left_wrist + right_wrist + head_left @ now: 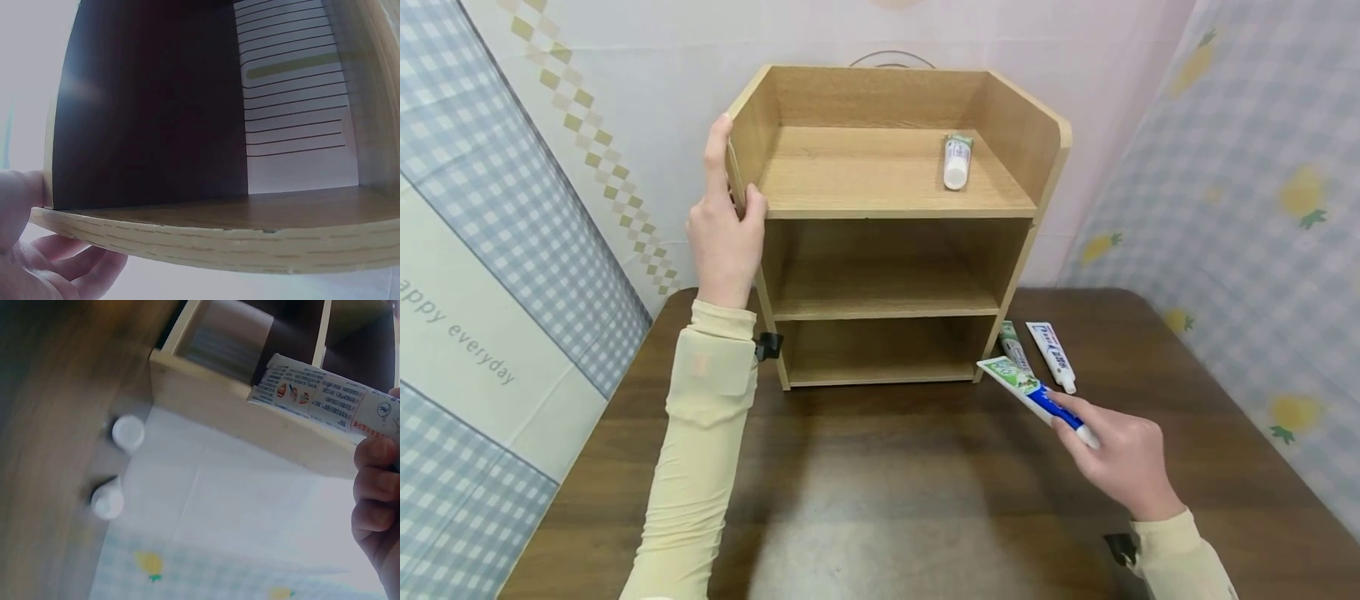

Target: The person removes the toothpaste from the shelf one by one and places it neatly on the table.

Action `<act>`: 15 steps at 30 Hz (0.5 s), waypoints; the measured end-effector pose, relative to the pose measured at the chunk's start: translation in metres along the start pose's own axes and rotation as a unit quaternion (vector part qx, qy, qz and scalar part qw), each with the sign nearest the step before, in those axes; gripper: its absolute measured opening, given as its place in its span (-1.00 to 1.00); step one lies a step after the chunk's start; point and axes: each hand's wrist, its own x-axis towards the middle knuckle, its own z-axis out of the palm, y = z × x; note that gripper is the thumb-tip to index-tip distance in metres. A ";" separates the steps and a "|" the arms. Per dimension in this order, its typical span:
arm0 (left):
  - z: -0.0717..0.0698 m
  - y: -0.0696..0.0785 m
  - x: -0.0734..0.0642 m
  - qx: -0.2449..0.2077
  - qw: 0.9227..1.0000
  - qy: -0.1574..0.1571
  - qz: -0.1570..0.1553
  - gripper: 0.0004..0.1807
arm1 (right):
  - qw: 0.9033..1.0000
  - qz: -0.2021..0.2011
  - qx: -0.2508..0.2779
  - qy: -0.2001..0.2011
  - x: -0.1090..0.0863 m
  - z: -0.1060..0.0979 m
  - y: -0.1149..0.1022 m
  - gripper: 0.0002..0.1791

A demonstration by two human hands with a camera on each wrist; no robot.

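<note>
My left hand (726, 242) grips the left side panel of a small wooden shelf unit (842, 171), thumb inside and fingers along the outside. The left wrist view shows that hand (37, 256) at the corner of a board. In my right hand (1123, 454) is a toothpaste tube (1018, 385), green and white with a blue band, held near its white cap. Its flat end points up and left, before the shelf's lower right corner. Printed text and small pictures cover the tube's (319, 400) side in the right wrist view.
One toothpaste tube (957, 162) lies on the top shelf, toward the right. Two more, a green one (1013, 343) and a white one (1051, 354), lie on the brown table (865, 500) right of the unit. Patterned cloth (1247, 167) hangs around the table.
</note>
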 end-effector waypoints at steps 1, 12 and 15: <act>0.000 0.000 0.000 0.000 1.000 0.002 0.002 -0.30 | 1.000 0.007 -0.003 0.003 -0.002 -0.002 0.002 -0.44; 0.001 0.001 0.001 -0.001 1.000 0.011 0.002 -0.30 | 0.995 0.043 -0.093 -0.010 -0.018 -0.017 0.029 -0.35; 0.001 0.001 0.001 -0.002 1.000 0.009 -0.001 -0.30 | 0.992 0.048 -0.114 -0.019 -0.023 -0.020 0.037 -0.38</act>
